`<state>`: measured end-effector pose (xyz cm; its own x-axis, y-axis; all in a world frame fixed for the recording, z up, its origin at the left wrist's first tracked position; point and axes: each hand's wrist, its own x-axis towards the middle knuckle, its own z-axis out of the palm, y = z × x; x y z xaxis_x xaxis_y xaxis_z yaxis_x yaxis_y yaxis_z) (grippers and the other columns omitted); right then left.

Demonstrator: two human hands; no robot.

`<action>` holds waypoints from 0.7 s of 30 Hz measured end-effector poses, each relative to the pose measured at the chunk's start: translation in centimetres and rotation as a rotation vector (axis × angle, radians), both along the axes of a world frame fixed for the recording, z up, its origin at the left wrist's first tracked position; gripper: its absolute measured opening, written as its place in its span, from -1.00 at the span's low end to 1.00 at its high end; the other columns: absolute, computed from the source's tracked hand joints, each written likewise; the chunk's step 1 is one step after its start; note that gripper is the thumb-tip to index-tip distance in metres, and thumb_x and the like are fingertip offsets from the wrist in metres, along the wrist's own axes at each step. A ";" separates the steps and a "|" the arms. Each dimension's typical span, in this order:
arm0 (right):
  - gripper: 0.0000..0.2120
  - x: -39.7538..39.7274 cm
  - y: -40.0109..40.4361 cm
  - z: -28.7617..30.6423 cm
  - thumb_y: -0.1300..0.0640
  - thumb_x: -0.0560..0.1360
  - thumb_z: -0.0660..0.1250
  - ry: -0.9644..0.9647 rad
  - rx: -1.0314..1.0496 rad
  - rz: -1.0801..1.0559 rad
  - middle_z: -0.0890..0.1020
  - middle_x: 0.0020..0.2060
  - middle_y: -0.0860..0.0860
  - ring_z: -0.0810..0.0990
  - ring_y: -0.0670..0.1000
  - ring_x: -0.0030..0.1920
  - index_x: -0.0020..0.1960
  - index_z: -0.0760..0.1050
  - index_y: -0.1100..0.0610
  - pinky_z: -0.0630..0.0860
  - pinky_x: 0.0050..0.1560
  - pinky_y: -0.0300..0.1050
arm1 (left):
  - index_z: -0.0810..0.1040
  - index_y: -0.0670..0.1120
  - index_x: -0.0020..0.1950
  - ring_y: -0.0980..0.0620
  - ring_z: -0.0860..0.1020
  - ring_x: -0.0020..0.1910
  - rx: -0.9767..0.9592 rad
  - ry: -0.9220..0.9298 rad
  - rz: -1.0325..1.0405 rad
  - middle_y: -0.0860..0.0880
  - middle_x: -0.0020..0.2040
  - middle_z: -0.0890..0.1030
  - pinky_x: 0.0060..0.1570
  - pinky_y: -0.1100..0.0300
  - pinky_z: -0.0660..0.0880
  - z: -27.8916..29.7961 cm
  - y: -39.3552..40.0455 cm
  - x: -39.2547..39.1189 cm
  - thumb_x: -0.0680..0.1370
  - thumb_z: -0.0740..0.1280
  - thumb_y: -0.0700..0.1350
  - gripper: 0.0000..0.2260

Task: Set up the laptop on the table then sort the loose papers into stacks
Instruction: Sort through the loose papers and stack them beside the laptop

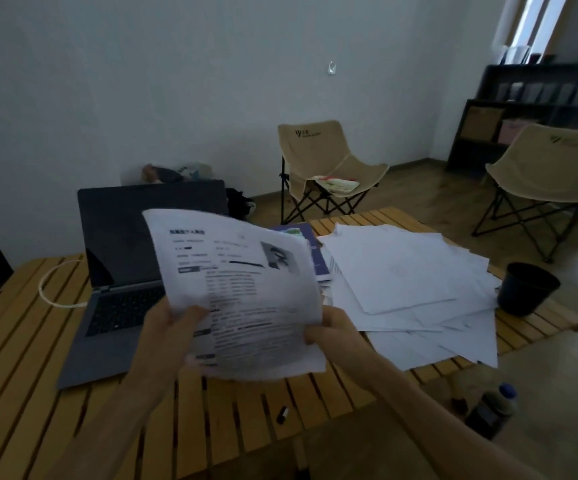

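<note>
White printed sheet (242, 289) with blurred, unreadable text and a small photo is pinched by both hands above the slatted wooden table (38, 375): left hand (173, 327) clamped on its lower left edge, right hand (332, 329) on its lower right. Open grey laptop (118, 271) sits left; loose white papers (412, 289) lie right, beside a black cup (528, 287). Beige folding chair (325, 161) logo illegible.

On the table (21, 341) the open laptop (121, 271) sits left, loose papers (412, 271) right – a cup (528, 289) beyond them – two chairs (329, 161) behind
</note>
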<state>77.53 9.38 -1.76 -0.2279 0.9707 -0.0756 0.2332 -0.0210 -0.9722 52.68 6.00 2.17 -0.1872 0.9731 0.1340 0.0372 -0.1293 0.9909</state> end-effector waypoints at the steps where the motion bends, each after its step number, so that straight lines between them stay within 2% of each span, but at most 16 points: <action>1: -0.69 0.6 0.6 0.5 0.37 0.47 0.27 -0.064 0.016 0.029 0.70 -0.01 -0.02 0.66 -0.01 0.05 0.11 0.61 0.09 0.62 0.06 -0.09 | 0.64 -0.03 0.17 -0.01 0.67 0.00 -0.028 0.008 0.046 0.01 0.03 0.71 -0.02 0.05 0.62 0.0 0.3 -0.5 0.58 0.34 -0.17 -0.81; 3: -0.72 2.7 2.4 0.5 0.33 0.52 0.27 -0.320 0.104 -0.061 0.68 0.03 -0.02 0.64 -0.01 0.08 0.14 0.59 0.08 0.60 0.08 -0.10 | 0.63 -0.01 0.15 -0.09 0.66 -0.03 -0.144 0.079 0.108 -0.04 0.02 0.69 -0.01 -0.03 0.58 -0.8 1.1 -2.0 0.59 0.34 -0.19 -0.82; 5: -0.74 5.9 4.7 -0.5 0.18 0.55 0.29 -0.600 0.168 -0.332 0.62 0.17 0.02 0.57 0.03 0.19 0.22 0.55 0.08 0.55 0.20 -0.02 | 0.59 0.00 0.10 -0.08 0.61 -0.06 -0.278 0.180 0.113 -0.07 0.05 0.64 -0.01 0.00 0.54 -2.3 1.9 -3.3 0.58 0.33 -0.23 -0.83; 7: -0.57 8.6 6.5 -1.4 -0.05 0.56 0.30 -0.875 0.114 -0.458 0.50 0.30 0.08 0.46 0.11 0.30 0.36 0.43 0.11 0.46 0.30 0.06 | 0.57 -0.07 0.04 -0.10 0.58 -0.10 -0.389 0.301 0.104 -0.15 0.03 0.62 -0.04 0.00 0.52 -3.5 2.5 -3.7 0.57 0.32 -0.24 -0.89; 9: -0.43 9.9 7.7 -2.5 -0.22 0.56 0.24 -1.112 0.012 -0.410 0.43 0.33 0.12 0.39 0.15 0.33 0.40 0.34 0.15 0.39 0.30 0.09 | 0.58 -0.15 -0.06 -0.14 0.57 -0.14 -0.427 0.394 0.080 -0.17 -0.08 0.62 -0.13 0.04 0.50 -3.7 2.7 -3.2 0.56 0.29 -0.27 -0.92; 12: -0.58 9.9 8.4 -3.9 -0.13 0.65 0.09 -1.379 0.084 -0.336 0.48 0.27 0.12 0.44 0.12 0.25 0.31 0.37 0.16 0.42 0.19 -0.01 | 0.54 -0.06 -0.17 -0.09 0.56 -0.15 -0.396 0.435 0.069 -0.07 -0.14 0.60 -0.21 0.16 0.42 -4.2 3.5 -2.7 0.57 0.27 -0.30 -0.81; 15: -0.48 9.1 8.9 -4.4 -0.26 0.61 0.07 -1.421 0.165 -0.393 0.54 0.18 0.11 0.50 0.11 0.18 0.25 0.42 0.16 0.46 0.11 -0.03 | 0.50 -0.09 0.01 -0.07 0.55 -0.12 -0.452 0.501 0.062 -0.09 -0.06 0.58 -0.21 0.11 0.44 -4.2 4.3 -2.6 0.58 0.28 -0.22 -0.94; 16: -0.46 8.8 9.3 -4.2 -0.28 0.60 0.09 -1.418 0.162 -0.419 0.55 0.16 0.11 0.51 0.11 0.17 0.24 0.43 0.17 0.47 0.10 -0.03 | 0.46 -0.11 0.08 -0.08 0.55 -0.12 -0.474 0.528 0.063 -0.10 -0.04 0.56 -0.22 0.08 0.44 -4.2 4.6 -2.5 0.59 0.28 -0.19 -0.91; 19: -0.67 8.2 10.4 -3.9 -0.03 0.62 0.19 -1.548 0.145 -0.415 0.61 0.10 0.10 0.60 0.08 0.10 0.23 0.47 0.18 0.57 0.06 -0.04 | 0.31 -0.15 0.15 -0.13 0.52 -0.15 -0.542 0.557 0.067 -0.13 -0.08 0.50 -0.27 0.04 0.38 -3.8 5.0 -1.8 0.61 0.27 -0.14 -0.80; 21: -0.82 8.4 10.7 -3.6 0.15 0.58 0.26 -1.640 0.143 -0.365 0.64 0.00 0.06 0.65 0.04 -0.02 0.16 0.50 0.15 0.59 -0.10 -0.08 | 0.28 -0.15 0.18 -0.10 0.51 -0.17 -0.557 0.570 0.076 -0.09 -0.10 0.49 -0.25 0.04 0.38 -3.7 5.0 -1.5 0.61 0.28 -0.11 -0.75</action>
<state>85.89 20.10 -5.32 0.2184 0.9708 0.0994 0.9316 -0.2377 0.2750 51.22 10.95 -1.51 -0.3048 0.9123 -0.2734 0.5458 0.4026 0.7348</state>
